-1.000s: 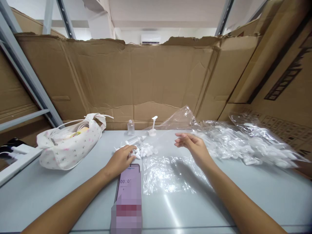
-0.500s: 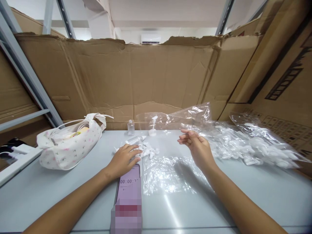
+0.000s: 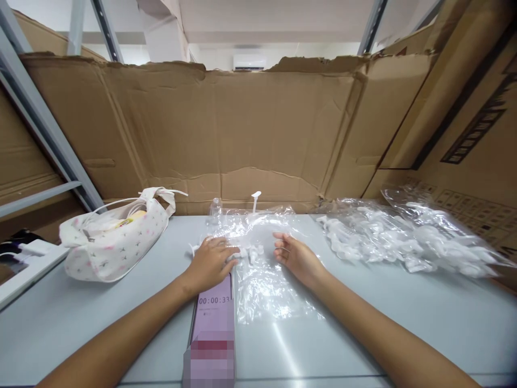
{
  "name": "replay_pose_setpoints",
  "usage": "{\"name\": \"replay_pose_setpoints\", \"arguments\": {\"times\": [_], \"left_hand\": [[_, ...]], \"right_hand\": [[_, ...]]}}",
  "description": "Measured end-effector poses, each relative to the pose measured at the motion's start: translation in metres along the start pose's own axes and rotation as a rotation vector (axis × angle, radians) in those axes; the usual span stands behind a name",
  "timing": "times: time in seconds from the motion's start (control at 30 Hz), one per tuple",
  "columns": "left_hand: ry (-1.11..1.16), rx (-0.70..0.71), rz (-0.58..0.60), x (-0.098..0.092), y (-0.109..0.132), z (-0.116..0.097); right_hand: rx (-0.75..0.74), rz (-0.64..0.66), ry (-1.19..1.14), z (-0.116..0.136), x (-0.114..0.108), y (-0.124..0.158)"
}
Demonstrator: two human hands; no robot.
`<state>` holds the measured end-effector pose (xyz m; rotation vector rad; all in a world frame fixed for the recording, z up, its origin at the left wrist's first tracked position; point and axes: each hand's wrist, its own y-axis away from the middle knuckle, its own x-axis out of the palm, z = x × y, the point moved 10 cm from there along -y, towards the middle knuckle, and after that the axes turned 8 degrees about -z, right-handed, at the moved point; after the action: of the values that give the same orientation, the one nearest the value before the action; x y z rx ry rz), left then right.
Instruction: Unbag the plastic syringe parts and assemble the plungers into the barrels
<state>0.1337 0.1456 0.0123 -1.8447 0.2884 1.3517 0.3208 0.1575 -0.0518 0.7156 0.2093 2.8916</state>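
My left hand (image 3: 214, 261) lies palm down with fingers spread, at the left edge of a pile of small white plastic parts (image 3: 253, 253). To its right, my right hand (image 3: 297, 257) hovers with loosely bent fingers slightly apart and nothing visible in them. A clear plastic bag (image 3: 278, 291) lies flat between the hands and toward me. More clear film (image 3: 266, 218) spreads behind the pile and partly covers a small clear bottle (image 3: 215, 207). From behind this film rises a white stem with a flared top (image 3: 256, 197). What lies under my left palm is hidden.
A phone (image 3: 214, 310) showing a timer lies below my left hand. Left stand a patterned cloth bag (image 3: 117, 242) and a white power strip (image 3: 32, 267). Clear bags of white parts (image 3: 388, 237) lie right. A cardboard wall (image 3: 242, 129) closes the back.
My right hand has moved left and a little lower. The raised clear film has come down over the bottle and the back of the pile. My left hand has barely shifted.
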Motion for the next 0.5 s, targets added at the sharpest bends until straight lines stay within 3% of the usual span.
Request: {"name": "replay_pose_setpoints", "arguments": {"times": [0.3,0.5], "left_hand": [[0.016,-0.015,0.065,0.017,-0.016,-0.003],[-0.017,0.051,-0.009,0.001,-0.022,-0.013]], "right_hand": [[0.032,0.074,-0.009,-0.005,0.009,0.000],[-0.115,0.092,0.033,0.023,0.013,0.010]]}}
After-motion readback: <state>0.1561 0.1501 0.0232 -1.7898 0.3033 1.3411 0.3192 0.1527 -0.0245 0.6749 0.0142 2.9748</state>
